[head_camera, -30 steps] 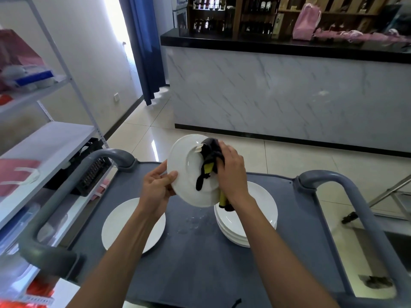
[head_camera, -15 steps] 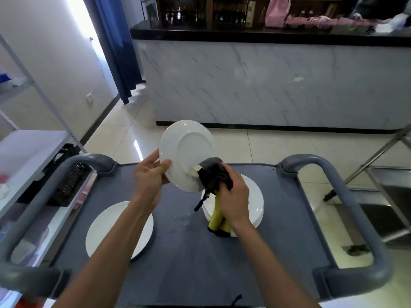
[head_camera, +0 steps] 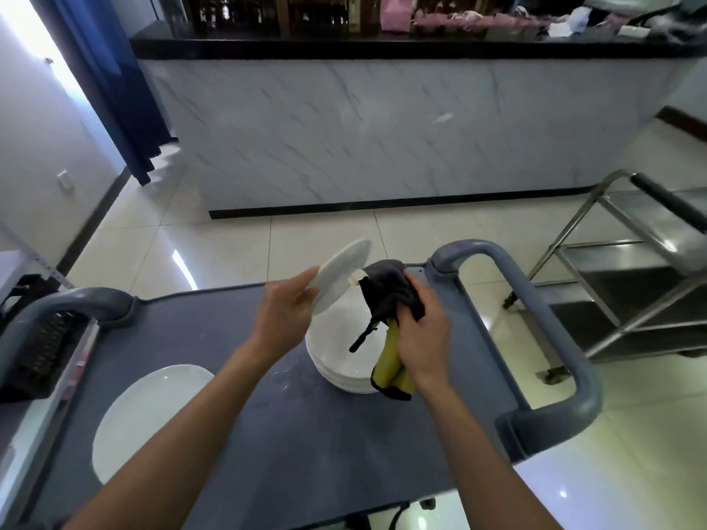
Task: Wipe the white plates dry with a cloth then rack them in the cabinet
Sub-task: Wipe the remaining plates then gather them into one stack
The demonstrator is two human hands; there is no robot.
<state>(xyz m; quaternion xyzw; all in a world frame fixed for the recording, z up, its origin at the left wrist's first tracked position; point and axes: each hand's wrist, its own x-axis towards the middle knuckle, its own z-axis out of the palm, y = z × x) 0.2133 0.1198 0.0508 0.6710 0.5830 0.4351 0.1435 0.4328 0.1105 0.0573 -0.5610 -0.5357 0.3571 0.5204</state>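
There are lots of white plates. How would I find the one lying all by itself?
Start at the grey cart in front of the person. On its left side, near the left forearm, one white plate lies flat on the cart top. Unlike the stacked plates on the right and the tilted plate in the left hand, nothing touches it.

Restaurant or bar back-of-house, by the look. Long marble-faced bar counter (head_camera: 382,139) w/ black top, wine bottles (head_camera: 229,11) racked on wooden shelving behind. Grey plastic service trolley (head_camera: 267,434) in foreground carrying a stack of white plates (head_camera: 344,361), plus a single white plate (head_camera: 149,418) at its left. Stainless steel trolley (head_camera: 627,277) at right. Glossy cream floor tiles (head_camera: 325,239), blue curtain (head_camera: 111,82) at a bright doorway. Pink bags (head_camera: 394,11) on countertop. Commercial catering kit throughout, not domestic.
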